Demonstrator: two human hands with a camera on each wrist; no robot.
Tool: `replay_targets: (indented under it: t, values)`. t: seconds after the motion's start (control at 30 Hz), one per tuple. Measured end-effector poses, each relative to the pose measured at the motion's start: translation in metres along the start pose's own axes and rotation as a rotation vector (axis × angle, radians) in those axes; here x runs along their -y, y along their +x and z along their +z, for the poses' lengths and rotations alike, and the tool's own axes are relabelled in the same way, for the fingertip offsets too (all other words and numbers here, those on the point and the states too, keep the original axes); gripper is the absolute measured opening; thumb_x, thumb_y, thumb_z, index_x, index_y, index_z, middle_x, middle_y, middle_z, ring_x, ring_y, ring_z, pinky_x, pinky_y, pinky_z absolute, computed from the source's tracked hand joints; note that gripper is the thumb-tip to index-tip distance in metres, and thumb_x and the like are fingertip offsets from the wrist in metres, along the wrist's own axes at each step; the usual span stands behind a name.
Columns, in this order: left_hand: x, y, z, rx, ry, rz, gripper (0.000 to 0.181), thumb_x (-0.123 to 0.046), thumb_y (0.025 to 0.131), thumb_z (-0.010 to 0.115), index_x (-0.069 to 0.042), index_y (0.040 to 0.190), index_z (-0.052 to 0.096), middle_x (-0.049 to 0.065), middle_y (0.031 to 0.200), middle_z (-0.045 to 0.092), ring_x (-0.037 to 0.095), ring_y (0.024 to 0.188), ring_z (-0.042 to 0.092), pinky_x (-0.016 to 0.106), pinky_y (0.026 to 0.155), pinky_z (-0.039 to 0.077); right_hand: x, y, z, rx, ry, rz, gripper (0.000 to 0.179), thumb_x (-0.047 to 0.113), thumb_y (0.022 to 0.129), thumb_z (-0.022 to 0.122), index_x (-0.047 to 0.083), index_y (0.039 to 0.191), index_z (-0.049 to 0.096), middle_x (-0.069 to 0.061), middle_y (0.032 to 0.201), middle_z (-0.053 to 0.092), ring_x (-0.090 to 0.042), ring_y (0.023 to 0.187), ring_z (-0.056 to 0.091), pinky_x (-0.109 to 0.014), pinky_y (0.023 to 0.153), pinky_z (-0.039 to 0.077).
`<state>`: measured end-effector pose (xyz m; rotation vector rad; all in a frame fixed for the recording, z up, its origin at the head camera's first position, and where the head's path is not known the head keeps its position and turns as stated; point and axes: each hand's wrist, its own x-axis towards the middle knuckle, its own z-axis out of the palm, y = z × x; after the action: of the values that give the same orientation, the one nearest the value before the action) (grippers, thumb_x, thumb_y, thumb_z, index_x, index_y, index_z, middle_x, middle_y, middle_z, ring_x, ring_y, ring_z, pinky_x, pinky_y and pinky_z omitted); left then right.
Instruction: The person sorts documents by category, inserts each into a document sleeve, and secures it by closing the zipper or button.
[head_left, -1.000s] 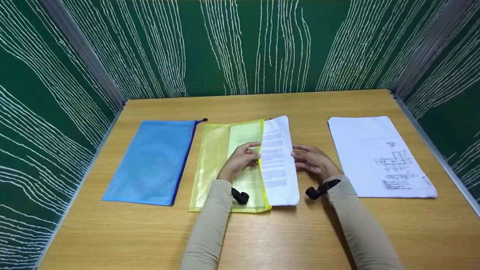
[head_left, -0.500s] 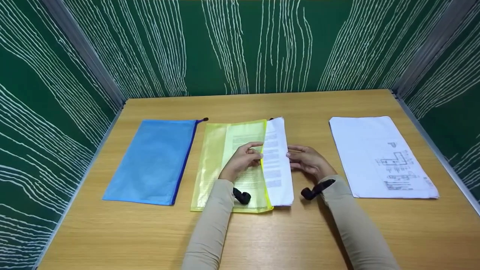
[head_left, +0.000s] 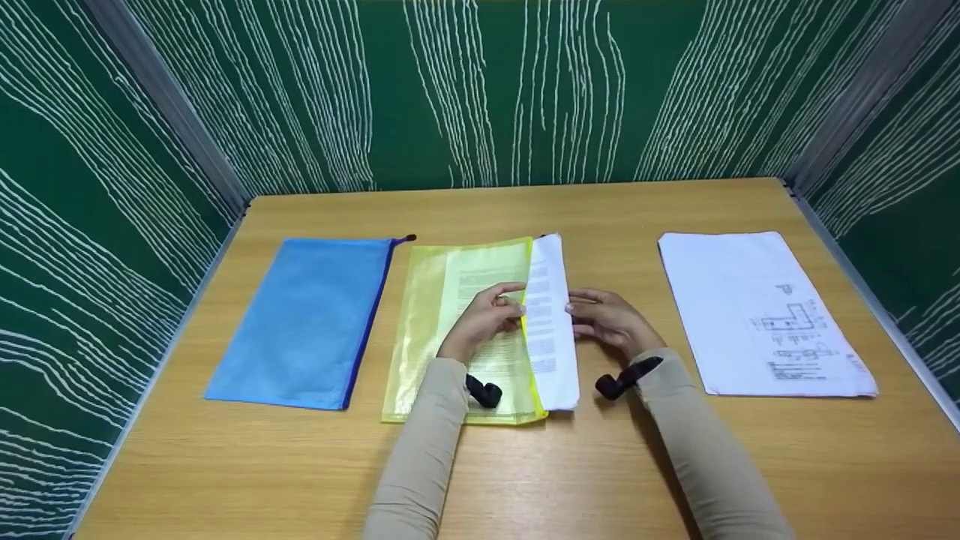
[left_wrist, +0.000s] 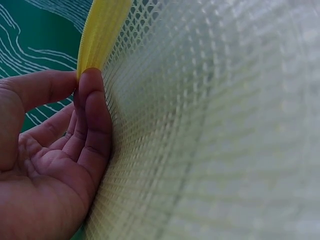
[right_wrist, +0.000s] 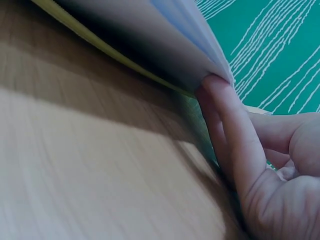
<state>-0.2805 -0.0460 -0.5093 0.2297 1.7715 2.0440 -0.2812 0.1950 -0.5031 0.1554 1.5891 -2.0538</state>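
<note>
A yellow mesh zip pouch (head_left: 427, 315) lies mid-table, its open side facing right. White printed papers (head_left: 551, 330) sit partly inside it, and a strip of them sticks out past the opening. My left hand (head_left: 482, 322) pinches the pouch's upper layer at its yellow zip edge (left_wrist: 100, 35) between thumb and finger. At the outer edge of the papers, my right hand (head_left: 613, 321) holds the stack. The right wrist view has the sheets' edge (right_wrist: 200, 45) raised off the wood, against the fingers (right_wrist: 235, 120). The inner part of the sheets shows through the mesh.
A blue zip pouch (head_left: 307, 322) with a dark blue zip lies flat at the left. Another stack of white papers (head_left: 735, 300), with a drawing on top, lies at the right. Green walls with white lines (head_left: 525, 90) enclose the wooden table (head_left: 570, 480).
My right hand has moved left with the papers, which sit deeper in the yellow pouch, so a narrower strip shows. My left hand keeps its pinch on the pouch edge.
</note>
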Motion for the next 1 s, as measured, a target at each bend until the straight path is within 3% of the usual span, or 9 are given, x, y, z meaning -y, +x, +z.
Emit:
replay_targets:
  t: [0.27,0.6,0.83,1.0]
  values:
    - [0.0,0.002,0.002,-0.014,0.001,-0.015,0.049,-0.001,0.091,0.06,-0.009,0.138,0.05,0.0,0.074,0.055,0.013,0.069,0.057,0.026,0.065,0.05,-0.003,0.005,0.008,-0.005,-0.004,0.017,0.061,0.002,0.093,0.059,0.001,0.148,0.032,-0.002,0.099,0.07,-0.017,0.087,0.07,-0.028,0.073,0.058]
    - [0.001,0.003,0.003,-0.016,-0.041,-0.021,0.048,0.001,0.089,0.06,-0.009,0.136,0.052,0.0,0.074,0.055,0.014,0.068,0.057,0.026,0.064,0.049,-0.002,0.007,0.017,-0.031,-0.014,0.023,0.056,0.0,0.092,0.059,-0.003,0.144,0.037,-0.005,0.098,0.068,-0.016,0.086,0.07,-0.026,0.077,0.058]
    - [0.001,0.003,0.004,-0.017,-0.052,-0.018,0.048,0.002,0.09,0.059,-0.007,0.136,0.051,-0.001,0.072,0.054,0.013,0.065,0.055,0.026,0.064,0.05,-0.003,0.01,0.023,-0.037,-0.015,0.005,0.027,-0.001,0.092,0.059,-0.001,0.117,0.051,-0.004,0.093,0.065,-0.014,0.08,0.07,-0.024,0.074,0.057]
    - [0.0,0.002,0.005,-0.018,-0.06,-0.02,0.049,0.003,0.089,0.059,-0.007,0.136,0.051,-0.002,0.07,0.052,0.013,0.066,0.054,0.026,0.064,0.048,-0.005,0.013,0.026,-0.059,-0.047,0.001,0.02,0.001,0.091,0.062,0.001,0.108,0.053,-0.004,0.091,0.062,-0.013,0.076,0.068,-0.023,0.072,0.057]
